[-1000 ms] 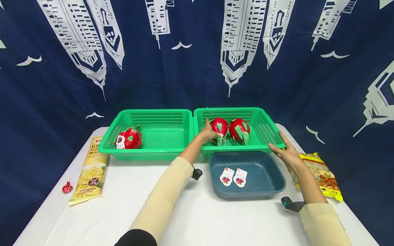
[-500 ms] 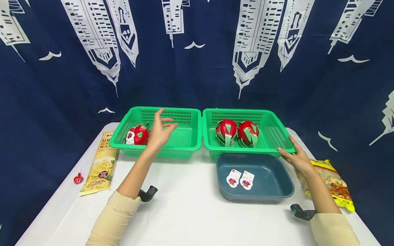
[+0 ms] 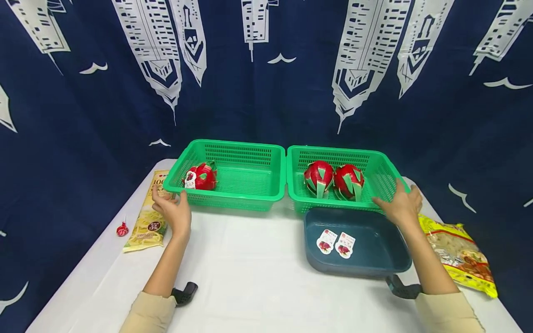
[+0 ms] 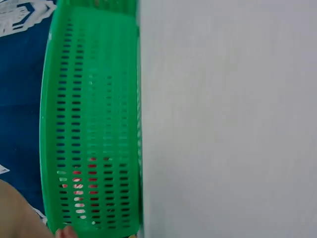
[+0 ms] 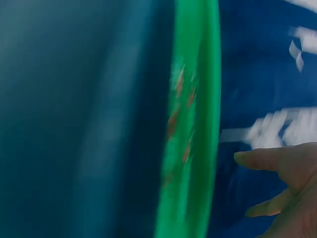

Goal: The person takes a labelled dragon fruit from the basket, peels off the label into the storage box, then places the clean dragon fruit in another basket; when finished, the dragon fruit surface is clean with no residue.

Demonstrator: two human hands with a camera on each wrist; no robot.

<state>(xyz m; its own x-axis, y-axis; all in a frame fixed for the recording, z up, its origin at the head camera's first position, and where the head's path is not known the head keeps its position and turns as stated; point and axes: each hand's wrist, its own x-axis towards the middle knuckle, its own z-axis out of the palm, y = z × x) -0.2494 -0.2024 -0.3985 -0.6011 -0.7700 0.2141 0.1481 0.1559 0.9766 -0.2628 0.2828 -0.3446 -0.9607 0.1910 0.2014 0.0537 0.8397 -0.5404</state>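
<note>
Perforated green plastic baskets (image 3: 250, 178): left, one dragon fruit (image 3: 206, 177); right, two.
Two labels (image 3: 326, 241) are contained in a rounded tub (image 3: 380, 252); left hand (image 3: 175, 212) and right hand (image 3: 401, 206) are spread loosely at the baskets' outer corners.

2 beige sleeves (image 3: 150, 314), black cameras (image 3: 185, 294)

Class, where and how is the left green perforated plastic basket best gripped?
I'd take the basket by the flared rim of its left short end, coming from the left: the round red dragon fruit lies at that end, probably weighting it, while the right end nearly meets the other green perforated plastic basket, leaving little room there.
</note>
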